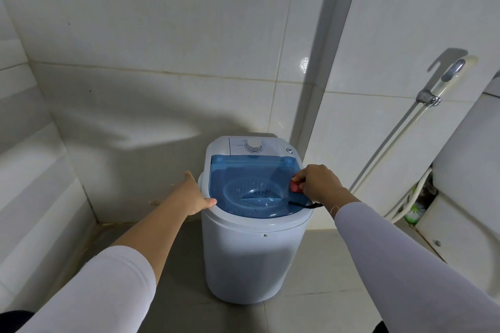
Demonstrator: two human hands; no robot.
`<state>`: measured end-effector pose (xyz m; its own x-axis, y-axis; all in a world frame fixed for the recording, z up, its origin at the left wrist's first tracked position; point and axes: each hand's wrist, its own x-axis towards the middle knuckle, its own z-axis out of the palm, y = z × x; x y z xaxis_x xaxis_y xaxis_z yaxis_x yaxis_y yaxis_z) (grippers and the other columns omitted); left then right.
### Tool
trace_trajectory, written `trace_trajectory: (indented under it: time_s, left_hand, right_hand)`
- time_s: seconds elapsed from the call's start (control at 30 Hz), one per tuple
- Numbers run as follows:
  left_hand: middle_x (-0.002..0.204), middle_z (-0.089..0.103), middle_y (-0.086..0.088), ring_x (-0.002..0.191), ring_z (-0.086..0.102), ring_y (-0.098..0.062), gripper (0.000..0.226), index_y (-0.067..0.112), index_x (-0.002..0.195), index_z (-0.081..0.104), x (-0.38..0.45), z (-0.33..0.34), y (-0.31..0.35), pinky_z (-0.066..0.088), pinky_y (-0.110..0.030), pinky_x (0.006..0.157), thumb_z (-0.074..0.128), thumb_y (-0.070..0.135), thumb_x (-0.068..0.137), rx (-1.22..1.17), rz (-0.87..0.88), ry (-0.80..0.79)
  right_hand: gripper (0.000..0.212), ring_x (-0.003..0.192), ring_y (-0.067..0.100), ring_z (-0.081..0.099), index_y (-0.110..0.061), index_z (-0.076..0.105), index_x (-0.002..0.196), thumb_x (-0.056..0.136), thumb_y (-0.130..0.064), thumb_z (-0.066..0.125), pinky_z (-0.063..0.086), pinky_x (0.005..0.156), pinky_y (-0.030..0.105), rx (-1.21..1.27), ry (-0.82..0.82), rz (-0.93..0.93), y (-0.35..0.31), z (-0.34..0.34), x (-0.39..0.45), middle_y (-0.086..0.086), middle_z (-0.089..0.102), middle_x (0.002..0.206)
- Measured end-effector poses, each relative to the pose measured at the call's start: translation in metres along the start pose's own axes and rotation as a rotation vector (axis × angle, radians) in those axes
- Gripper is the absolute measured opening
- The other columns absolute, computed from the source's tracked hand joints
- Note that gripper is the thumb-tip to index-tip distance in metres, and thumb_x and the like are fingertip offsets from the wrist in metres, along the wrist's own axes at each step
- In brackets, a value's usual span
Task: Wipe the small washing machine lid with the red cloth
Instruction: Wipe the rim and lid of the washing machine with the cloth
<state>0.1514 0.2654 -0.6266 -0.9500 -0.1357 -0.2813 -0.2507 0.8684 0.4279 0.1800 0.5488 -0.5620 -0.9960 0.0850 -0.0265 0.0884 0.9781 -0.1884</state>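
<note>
Head view: a small white washing machine (243, 251) stands on the grey floor (311, 265) in a tiled corner, close to the rear wall (162, 35). Its lid (243, 173) is translucent blue, lies flat and closed on top, and shows the basket beneath. Behind the lid sits a white control panel with a round dial (253, 145).

The left hand (189, 197) is spread open — fingers extended beside the machine's left edge, thumb touching the white rim at the lid's left side. It holds nothing.

The right hand (316, 182) is closed, fingers curled and pinching a bunched red cloth (295, 186), of which only a small part shows below the fingers. The cloth sits on the right portion of the lid, near its edge. A black strap (305, 205) lies on the lid just below this hand.

To the right, a spray hose (400, 140) hangs on the wall beside a white toilet (465, 159).
</note>
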Motion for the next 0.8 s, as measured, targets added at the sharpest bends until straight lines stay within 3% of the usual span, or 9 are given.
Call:
trace_trajectory:
  time_s: [0.2, 0.4, 0.63, 0.8]
  left_hand:
    - [0.156, 0.03, -0.012, 0.141, 0.032, -0.035, 0.116, 0.018, 0.152, -0.003, -0.002, -0.001, 0.002, 0.029, -0.059, 0.112, 0.071, 0.056, 0.072, 0.003, 0.007, 0.004]
    - [0.154, 0.032, -0.013, 0.14, 0.034, -0.036, 0.107, 0.016, 0.152, 0.004, -0.008, -0.001, 0.007, 0.03, -0.059, 0.112, 0.072, 0.048, 0.076, -0.049, 0.02, 0.019]
    - [0.157, 0.027, -0.012, 0.141, 0.033, -0.031, 0.086, 0.008, 0.151, 0.01, -0.037, -0.007, 0.01, 0.032, -0.04, 0.111, 0.063, 0.037, 0.089, -0.227, 0.076, -0.02]
    - [0.151, 0.037, -0.007, 0.135, 0.04, -0.026, 0.089, 0.011, 0.148, 0.019, -0.045, -0.002, 0.005, 0.038, -0.033, 0.101, 0.073, 0.033, 0.081, -0.333, 0.139, -0.082]
  right_hand:
    - [0.025, 0.093, 0.022, 0.059, -0.023, 0.075, 0.099, 0.087, -0.013, 0.055, 0.05, 0.082, 0.03, 0.026, 0.004, 0.058, 0.014, -0.001, -0.008, 0.002, 0.069, 0.107]
    - [0.024, 0.092, 0.027, 0.063, -0.015, 0.072, 0.102, 0.082, -0.024, 0.063, 0.053, 0.078, 0.033, -0.1, -0.039, 0.078, 0.012, -0.013, -0.013, 0.008, 0.069, 0.103]
    - [0.03, 0.111, 0.025, 0.057, -0.016, 0.065, 0.117, 0.088, -0.015, 0.056, 0.044, 0.095, 0.031, 0.083, 0.02, -0.145, -0.047, -0.026, -0.006, 0.008, 0.064, 0.121]
    - [0.031, 0.113, 0.024, 0.056, -0.021, 0.064, 0.118, 0.088, -0.018, 0.057, 0.046, 0.097, 0.034, 0.091, -0.016, -0.33, -0.108, -0.01, -0.004, 0.007, 0.063, 0.123]
